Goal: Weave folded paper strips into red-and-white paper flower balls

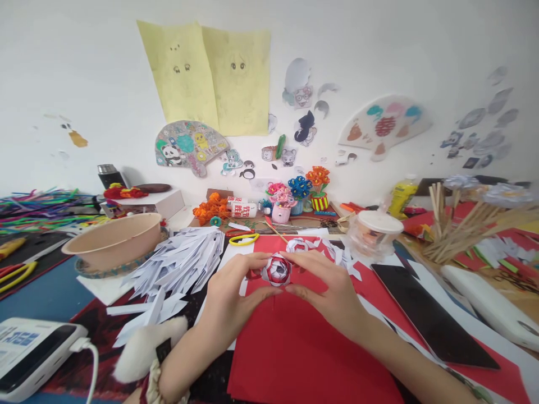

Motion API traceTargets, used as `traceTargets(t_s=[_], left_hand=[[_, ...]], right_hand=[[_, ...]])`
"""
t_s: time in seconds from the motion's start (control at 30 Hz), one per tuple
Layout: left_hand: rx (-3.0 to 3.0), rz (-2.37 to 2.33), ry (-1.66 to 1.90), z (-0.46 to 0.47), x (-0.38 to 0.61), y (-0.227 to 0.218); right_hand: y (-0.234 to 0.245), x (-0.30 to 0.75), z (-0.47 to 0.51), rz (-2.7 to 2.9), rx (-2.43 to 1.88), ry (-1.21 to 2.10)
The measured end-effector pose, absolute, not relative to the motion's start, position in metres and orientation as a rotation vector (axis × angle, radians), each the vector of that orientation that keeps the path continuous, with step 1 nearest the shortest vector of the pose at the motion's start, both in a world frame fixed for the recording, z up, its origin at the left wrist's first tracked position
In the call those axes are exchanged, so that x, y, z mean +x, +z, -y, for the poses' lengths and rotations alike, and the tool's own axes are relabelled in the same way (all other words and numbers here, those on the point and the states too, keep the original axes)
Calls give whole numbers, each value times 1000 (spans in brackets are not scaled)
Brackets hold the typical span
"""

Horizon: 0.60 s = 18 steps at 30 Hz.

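Note:
Both hands meet over a red sheet of paper (303, 353), holding a small round folded-paper ball (277, 270) in white and red. My left hand (233, 289) pinches its left side between thumb and fingers. On the other side, the thumb and fingers of my right hand (328, 286) close on the ball. Its underside is hidden. Just behind it lie more white folded-paper pieces (300, 244). Left of my left hand a large heap of folded white paper strips (179, 261) spreads out, with a few loose ones in front.
A tan plastic bowl (112, 241) stands at left, near yellow-handled scissors (19, 278). A charging white device (33, 353) sits front left. At right are a black flat slab (433, 314), a lidded cup (374, 233) and wooden sticks (446, 230). Small flower pots (281, 210) line the wall.

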<state>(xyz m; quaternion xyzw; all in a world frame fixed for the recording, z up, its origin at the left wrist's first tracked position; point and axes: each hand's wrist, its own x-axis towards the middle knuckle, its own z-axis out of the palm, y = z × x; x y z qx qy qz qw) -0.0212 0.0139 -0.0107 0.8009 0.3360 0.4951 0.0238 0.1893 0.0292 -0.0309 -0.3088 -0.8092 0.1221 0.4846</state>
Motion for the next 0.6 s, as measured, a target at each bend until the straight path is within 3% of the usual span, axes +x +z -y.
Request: traceTargets(t_s=[0.6], left_hand=[[2499,-797,1591,-19,-25,-11]], right_hand=[[-29,192,-33,1986,-665,326]])
